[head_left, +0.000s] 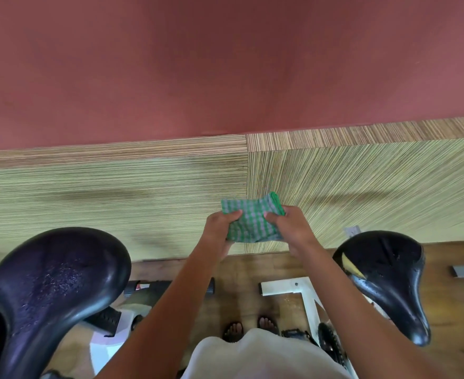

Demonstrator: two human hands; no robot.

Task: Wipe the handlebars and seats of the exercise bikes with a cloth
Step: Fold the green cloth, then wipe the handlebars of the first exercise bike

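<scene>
Hands: left hand and right hand both curl on the green-checked cloth, thumbs on top, with the cloth bunched between them. It is held in the air in front of the body, between the 2 bike seats and touching neither.

Handling (judged): the cloth is light, limp and soft, so it is best folded to a pad and pressed under a flat palm. The left seat and right seat look glossy and probably slick.

Not resolved:
- Specks on both seats: dust or droplets, cannot tell.
- No handlebars in view.
- Fingers under the cloth are hidden.
- Left seat is cut off at the picture's edge.
</scene>
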